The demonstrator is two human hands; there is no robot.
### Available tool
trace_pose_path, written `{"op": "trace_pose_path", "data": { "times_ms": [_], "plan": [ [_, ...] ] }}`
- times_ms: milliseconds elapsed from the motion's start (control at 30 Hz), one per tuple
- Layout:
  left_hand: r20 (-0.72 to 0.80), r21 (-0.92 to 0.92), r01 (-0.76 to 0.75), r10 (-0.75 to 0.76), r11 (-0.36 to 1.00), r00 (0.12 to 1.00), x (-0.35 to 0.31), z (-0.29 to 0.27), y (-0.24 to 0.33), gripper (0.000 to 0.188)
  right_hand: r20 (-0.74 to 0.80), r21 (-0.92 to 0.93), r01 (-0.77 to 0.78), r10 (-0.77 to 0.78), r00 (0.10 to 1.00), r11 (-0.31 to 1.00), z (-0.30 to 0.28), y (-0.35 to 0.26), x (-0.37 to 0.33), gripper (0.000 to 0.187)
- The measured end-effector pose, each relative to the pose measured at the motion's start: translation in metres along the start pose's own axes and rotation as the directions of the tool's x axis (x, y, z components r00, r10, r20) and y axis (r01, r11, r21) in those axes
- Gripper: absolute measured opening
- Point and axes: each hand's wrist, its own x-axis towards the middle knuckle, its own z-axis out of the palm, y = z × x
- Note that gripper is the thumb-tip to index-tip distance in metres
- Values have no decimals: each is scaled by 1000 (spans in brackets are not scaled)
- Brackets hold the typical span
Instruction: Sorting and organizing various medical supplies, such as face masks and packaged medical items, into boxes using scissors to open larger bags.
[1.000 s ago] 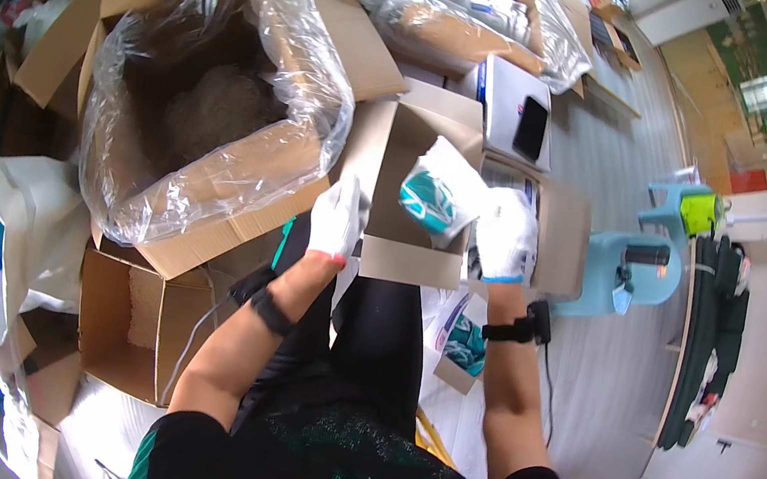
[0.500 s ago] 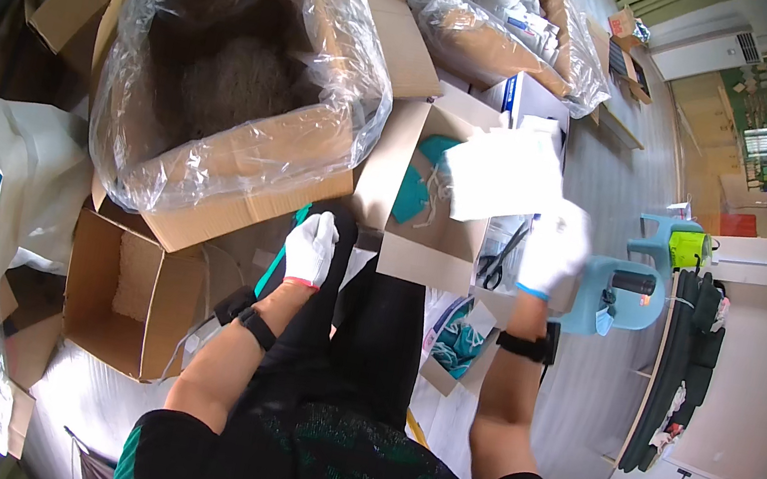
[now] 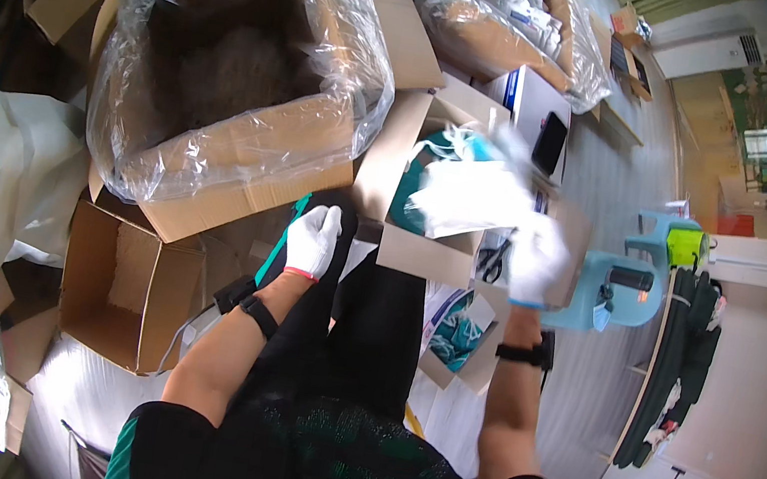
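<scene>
My right hand (image 3: pixel 534 260), in a white glove and blurred by motion, grips a flat white piece (image 3: pixel 463 199), paper or cloth, I cannot tell which. It reaches over an open cardboard box (image 3: pixel 423 258) that holds teal fabric pieces (image 3: pixel 409 188) with white cords (image 3: pixel 464 141). My left hand (image 3: pixel 313 242), also gloved in white, rests closed by my left knee, with nothing visible in its fingers. Black-handled scissors (image 3: pixel 495 264) lie right of the box, partly hidden near my right hand.
A large carton with a plastic liner (image 3: pixel 246 151) stands at the left, a smaller box (image 3: pixel 105 295) below it. Beside the right hand is a light blue stool (image 3: pixel 585 309). A black phone (image 3: pixel 549 142) lies on a white box. Another small box holds teal pieces (image 3: pixel 458 341).
My right hand has swung the white piece left and down, over the open box. The phone, covered before, now shows. My left hand has stayed in place.
</scene>
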Motion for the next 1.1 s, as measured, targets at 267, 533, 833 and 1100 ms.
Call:
{"op": "trace_pose_path", "data": {
  "times_ms": [267,533,833,1100],
  "plan": [
    [-40,-22,3,-4,1000,999,1,-3,-10,40,-235,141,-270,297,925,953,-10,-36,-4,10],
    [-37,13,-37,38,999,999,1,1,-12,40,-88,-57,-254,249,965,966,-10,-13,-15,9],
    [-24,89,-61,64,994,998,2,2,-5,37,-342,-26,-46,34,939,999,-25,-4,-12,9],
    [34,-49,42,-40,998,999,10,8,2,27,-255,280,-366,437,863,887,-44,-6,-23,7]
  ]
}}
